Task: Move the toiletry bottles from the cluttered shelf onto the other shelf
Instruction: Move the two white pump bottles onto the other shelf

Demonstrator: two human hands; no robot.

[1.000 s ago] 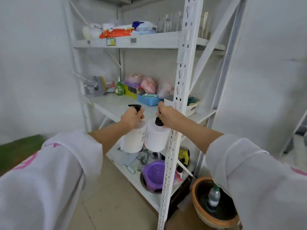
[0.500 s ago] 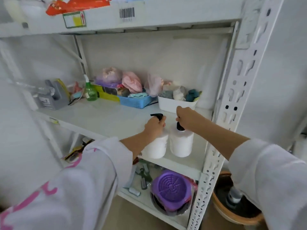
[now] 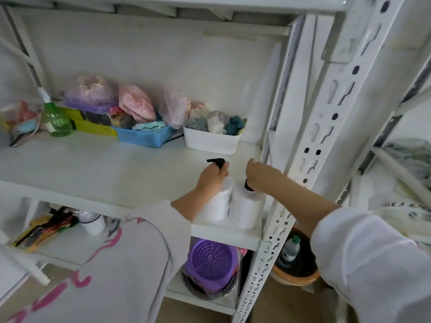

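Centre frame, two white pump bottles stand touching on the middle shelf (image 3: pixel 98 173). The left hand (image 3: pixel 213 177) grips the left bottle (image 3: pixel 218 203) at its pump; the right hand (image 3: pixel 260 173) grips the right bottle (image 3: pixel 247 212) likewise.

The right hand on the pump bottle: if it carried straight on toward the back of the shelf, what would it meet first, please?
Probably the white tub of cloths: the right hand, holding the right bottle's pump, points that way over bare shelf. Depth is unclear.
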